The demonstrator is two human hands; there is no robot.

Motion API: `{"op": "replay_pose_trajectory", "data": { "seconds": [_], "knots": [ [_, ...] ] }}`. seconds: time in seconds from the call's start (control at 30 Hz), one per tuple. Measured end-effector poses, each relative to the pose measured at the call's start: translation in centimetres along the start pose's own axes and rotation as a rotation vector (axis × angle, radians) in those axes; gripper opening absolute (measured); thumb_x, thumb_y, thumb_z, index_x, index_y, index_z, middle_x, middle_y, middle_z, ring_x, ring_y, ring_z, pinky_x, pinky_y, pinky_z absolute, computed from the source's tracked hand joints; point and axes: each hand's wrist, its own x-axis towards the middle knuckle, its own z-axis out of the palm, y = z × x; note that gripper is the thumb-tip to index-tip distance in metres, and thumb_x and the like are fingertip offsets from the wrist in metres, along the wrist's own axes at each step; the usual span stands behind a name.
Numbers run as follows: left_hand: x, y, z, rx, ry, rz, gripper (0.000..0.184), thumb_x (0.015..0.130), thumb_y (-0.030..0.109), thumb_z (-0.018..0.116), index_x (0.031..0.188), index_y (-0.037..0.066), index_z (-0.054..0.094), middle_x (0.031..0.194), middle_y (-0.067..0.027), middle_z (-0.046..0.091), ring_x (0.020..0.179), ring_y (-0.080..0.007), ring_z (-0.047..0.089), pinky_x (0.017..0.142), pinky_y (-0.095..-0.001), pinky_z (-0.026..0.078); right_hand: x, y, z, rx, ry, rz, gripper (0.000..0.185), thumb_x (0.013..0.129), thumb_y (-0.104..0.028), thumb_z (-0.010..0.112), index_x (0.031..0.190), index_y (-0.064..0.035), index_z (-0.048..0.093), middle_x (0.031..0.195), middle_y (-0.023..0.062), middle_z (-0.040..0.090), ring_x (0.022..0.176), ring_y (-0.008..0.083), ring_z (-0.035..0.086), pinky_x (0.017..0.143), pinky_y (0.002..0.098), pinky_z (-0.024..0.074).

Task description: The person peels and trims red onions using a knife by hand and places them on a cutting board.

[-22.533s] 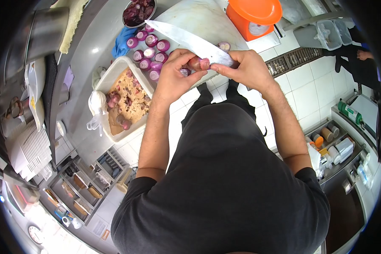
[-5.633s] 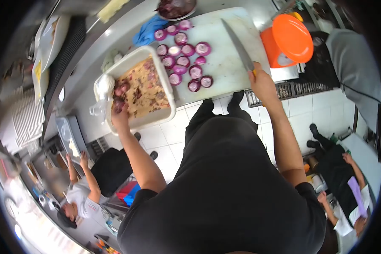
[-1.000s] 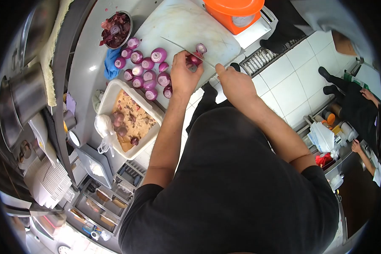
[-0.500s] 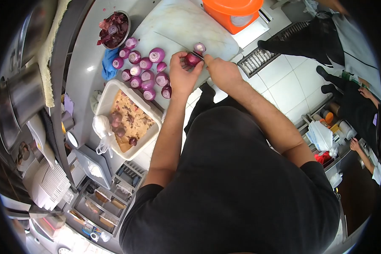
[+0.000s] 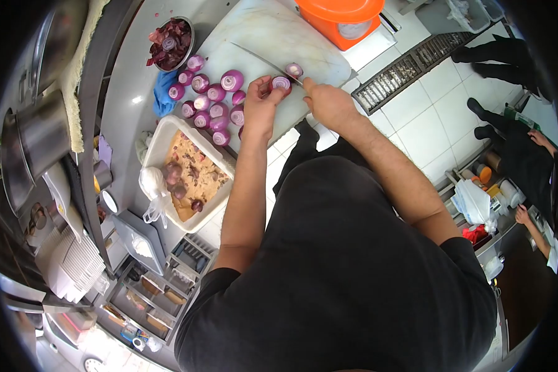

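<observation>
My left hand (image 5: 261, 104) has its fingers curled round a red onion (image 5: 281, 82), whose pale cut face is turned up. In my right hand (image 5: 332, 106) is the handle of a long knife (image 5: 263, 60), the blade reaching to the upper left over the white cutting board (image 5: 254, 31). A cut onion piece (image 5: 294, 69) rests on the board just beyond the blade. Left of my left hand, several peeled red onions (image 5: 216, 93) with trimmed ends stand in a group on the board and counter.
A metal bowl (image 5: 191, 44) of onion skins and a blue cloth (image 5: 163, 93) lie at upper left. A white tub (image 5: 157, 144) holds unpeeled onions (image 5: 174, 175) and skin scraps. An orange container (image 5: 344, 22) stands beyond the board. Other people (image 5: 499, 59) are at the right.
The onion in my left hand has turned so its cut face shows. The knife has come away from it and its blade is now more visible. A person at the right has moved away.
</observation>
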Motion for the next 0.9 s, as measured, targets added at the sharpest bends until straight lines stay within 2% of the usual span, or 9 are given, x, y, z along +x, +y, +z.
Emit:
{"op": "replay_pose_trajectory", "data": {
  "seconds": [0.23,0.33,0.43,0.53,0.67,0.77,0.8,0.87,0.9],
  "knots": [
    [-0.3,0.9,-0.6,-0.45,-0.126,-0.103,0.041,0.1,-0.002,0.062,0.14,-0.008,0.051,0.125,-0.0179,0.065,0.114,-0.0272,0.07,0.109,-0.0434,0.059,0.0,-0.4,-0.4,-0.001,-0.033,0.026,0.031,0.105,-0.022,0.062,0.129,-0.0039,0.057,0.1,0.0222,0.076,0.098,0.0437,0.074,0.084,0.057,0.0575],
    [-0.7,1.7,-0.7,-0.633,-0.21,-0.118,0.042,0.101,0.002,0.062,0.139,-0.011,0.05,0.125,-0.0193,0.066,0.116,-0.0295,0.07,0.113,-0.0445,0.057,0.0,-0.2,-0.3,0.017,-0.022,0.024,0.031,0.105,-0.024,0.062,0.128,-0.0043,0.056,0.1,0.0225,0.076,0.099,0.0445,0.073,0.084,0.0574,0.0569],
    [-1.2,2.3,-1.0,-0.802,-0.278,-0.15,0.044,0.101,0.005,0.062,0.14,-0.012,0.05,0.128,-0.0223,0.066,0.118,-0.0316,0.07,0.113,-0.042,0.057,0.1,-0.1,-0.7,0.039,-0.026,0.054,0.029,0.106,-0.028,0.061,0.123,-0.0044,0.058,0.099,0.0231,0.075,0.098,0.0455,0.072,0.084,0.0578,0.0562],
    [-2.3,3.4,-1.3,-0.91,-0.402,-0.139,0.054,0.103,0.012,0.064,0.146,-0.015,0.046,0.136,-0.0271,0.062,0.126,-0.0332,0.066,0.113,-0.0385,0.058,0.1,0.2,-1.0,0.071,0.03,0.047,0.029,0.108,-0.031,0.058,0.118,-0.0045,0.06,0.098,0.0227,0.075,0.098,0.0462,0.072,0.083,0.058,0.0557],
    [-3.7,3.8,-1.9,-0.808,-0.48,-0.078,0.059,0.107,0.019,0.062,0.152,-0.014,0.042,0.14,-0.0288,0.06,0.119,-0.0305,0.07,0.104,-0.0312,0.062,-1.2,-0.2,-2.4,0.02,0.099,-0.003,0.029,0.108,-0.032,0.056,0.113,-0.0037,0.061,0.101,0.0216,0.073,0.098,0.0465,0.07,0.084,0.0575,0.0552],
    [-4.7,4.2,-2.4,-0.875,-0.563,-0.1,0.06,0.108,0.022,0.062,0.152,-0.013,0.042,0.138,-0.0281,0.061,0.113,-0.0271,0.07,0.1,-0.0298,0.063,-2.2,-0.7,-3.4,0.025,0.221,-0.047,0.025,0.107,-0.028,0.056,0.111,-0.0031,0.062,0.103,0.0217,0.071,0.097,0.0466,0.069,0.084,0.0573,0.0548],
    [-5.4,4.7,-2.2,-0.846,-0.515,-0.101,0.064,0.107,0.027,0.062,0.153,-0.012,0.042,0.135,-0.0271,0.062,0.099,-0.021,0.067,0.086,-0.0271,0.062,-2.6,-0.9,-3.9,0.032,0.258,-0.068,0.024,0.106,-0.026,0.056,0.11,-0.0029,0.062,0.103,0.022,0.07,0.097,0.0467,0.069,0.085,0.0573,0.0547],
    [-6.3,5.5,-2.2,-0.877,-0.583,-0.09,0.067,0.106,0.031,0.062,0.153,-0.011,0.042,0.134,-0.0265,0.062,0.091,-0.0185,0.062,0.078,-0.0265,0.057,-3.2,-1.1,-4.6,0.061,0.361,-0.136,0.019,0.104,-0.02,0.056,0.106,-0.0015,0.061,0.098,0.0226,0.069,0.093,0.0464,0.068,0.082,0.0561,0.0535],
    [-6.7,5.9,-2.2,-0.893,-0.618,-0.085,0.069,0.105,0.033,0.062,0.153,-0.011,0.042,0.133,-0.0263,0.063,0.088,-0.0172,0.06,0.074,-0.0262,0.055,-3.6,-1.8,-5.3,0.123,0.338,-0.109,0.019,0.103,-0.02,0.056,0.104,-0.0012,0.06,0.095,0.0225,0.069,0.092,0.0461,0.068,0.081,0.0555,0.0528]
  ]
}}
